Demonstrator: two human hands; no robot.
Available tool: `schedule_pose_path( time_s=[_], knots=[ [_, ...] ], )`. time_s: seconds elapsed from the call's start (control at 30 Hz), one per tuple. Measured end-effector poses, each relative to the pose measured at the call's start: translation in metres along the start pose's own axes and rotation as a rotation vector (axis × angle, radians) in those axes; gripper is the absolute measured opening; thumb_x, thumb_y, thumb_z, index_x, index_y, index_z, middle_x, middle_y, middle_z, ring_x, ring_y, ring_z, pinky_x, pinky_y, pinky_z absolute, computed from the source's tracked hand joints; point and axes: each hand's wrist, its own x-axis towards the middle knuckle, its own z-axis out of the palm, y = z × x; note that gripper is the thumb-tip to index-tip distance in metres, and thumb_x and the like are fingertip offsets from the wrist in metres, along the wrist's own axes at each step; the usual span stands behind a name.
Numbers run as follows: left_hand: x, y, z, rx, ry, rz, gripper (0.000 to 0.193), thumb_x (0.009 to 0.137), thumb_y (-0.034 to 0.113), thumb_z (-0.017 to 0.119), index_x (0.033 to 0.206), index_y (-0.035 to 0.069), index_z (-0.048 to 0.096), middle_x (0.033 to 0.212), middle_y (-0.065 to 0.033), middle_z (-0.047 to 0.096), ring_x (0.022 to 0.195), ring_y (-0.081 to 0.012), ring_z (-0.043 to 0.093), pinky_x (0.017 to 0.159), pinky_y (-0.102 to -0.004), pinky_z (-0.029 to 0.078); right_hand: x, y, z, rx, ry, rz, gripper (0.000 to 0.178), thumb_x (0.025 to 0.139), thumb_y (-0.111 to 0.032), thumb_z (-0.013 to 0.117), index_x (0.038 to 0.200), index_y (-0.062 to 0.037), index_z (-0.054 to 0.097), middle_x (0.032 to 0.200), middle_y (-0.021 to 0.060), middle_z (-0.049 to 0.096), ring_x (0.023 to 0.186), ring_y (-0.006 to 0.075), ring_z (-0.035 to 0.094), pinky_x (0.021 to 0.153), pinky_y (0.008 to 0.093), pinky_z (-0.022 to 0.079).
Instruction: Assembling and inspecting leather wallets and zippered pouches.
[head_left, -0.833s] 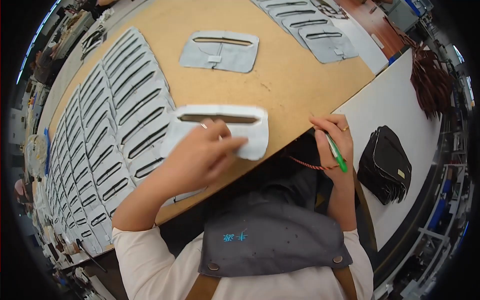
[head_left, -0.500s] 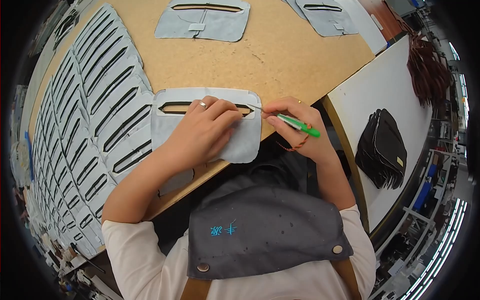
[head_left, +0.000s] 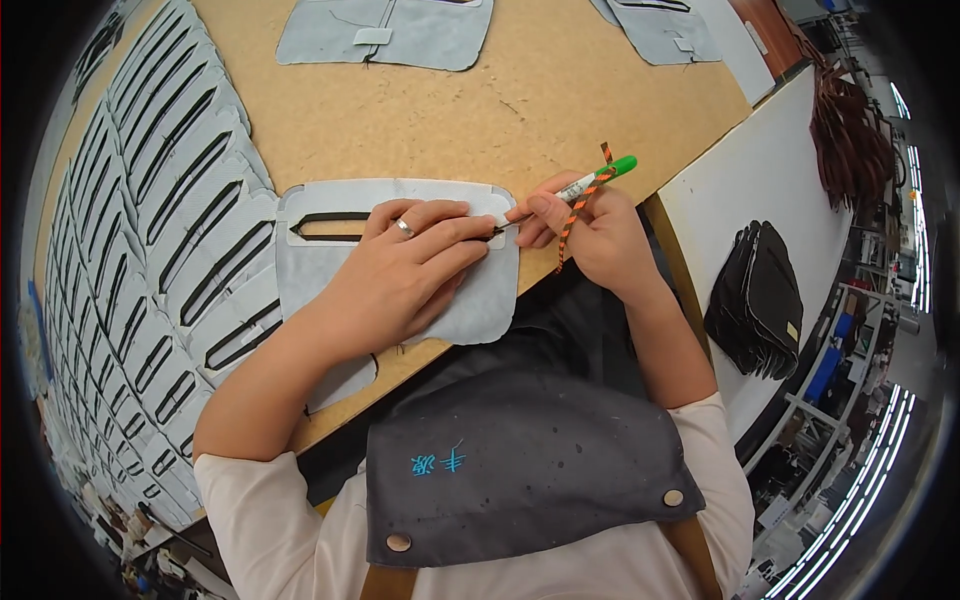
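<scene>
Green-ended tool [head_left: 577,187] swung upward, right fingers [head_left: 550,209] pinching; left fingers [head_left: 440,222] touch panel [head_left: 462,303].

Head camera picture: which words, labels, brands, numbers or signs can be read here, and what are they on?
Dark grey apron: light-blue characters, plain to see, but I don't copy out writing.
White-and-green tool in the right hand: dark marks on its barrel, too small to read.
Pale yellow tag on the black stack: too small to tell whether it bears any writing.
</scene>
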Motion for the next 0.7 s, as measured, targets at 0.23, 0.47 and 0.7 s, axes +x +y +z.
schedule_pose_path(
  time_s=[0.23,0.47,0.7],
  knots=[
    [0.002,0.001,-0.002,-0.015,-0.027,-0.02,0.032,0.075,0.005,0.063,0.106,0.01,0.06,0.126,-0.0014,0.057,0.118,-0.0218,0.049,0.097,-0.0377,0.033,0.01,-0.003,-0.001,0.003,-0.031,0.02,0.019,0.096,-0.013,0.05,0.089,0.0028,0.059,0.08,0.0089,0.065,0.062,0.0112,0.06,0.062,0.025,0.051],
    [0.002,0.003,0.001,0.005,-0.002,-0.076,0.033,0.071,0.004,0.063,0.102,0.011,0.061,0.123,0.0007,0.059,0.116,-0.0205,0.051,0.096,-0.0373,0.033,-0.012,-0.01,0.001,-0.335,-0.112,-0.137,0.008,0.089,-0.009,0.06,0.089,-0.0006,0.061,0.08,0.0085,0.066,0.051,0.0105,0.055,0.047,0.0228,0.044],
    [0.005,0.004,0.001,0.016,-0.004,-0.091,0.034,0.069,0.002,0.062,0.101,0.012,0.061,0.123,0.0019,0.059,0.116,-0.0199,0.05,0.094,-0.0365,0.033,-0.038,0.043,0.004,-0.937,0.058,-0.887,0.02,0.075,-0.018,0.073,0.089,-0.0081,0.063,0.105,0.006,0.068,0.045,0.0093,0.045,0.042,0.0209,0.037]
  ],
)
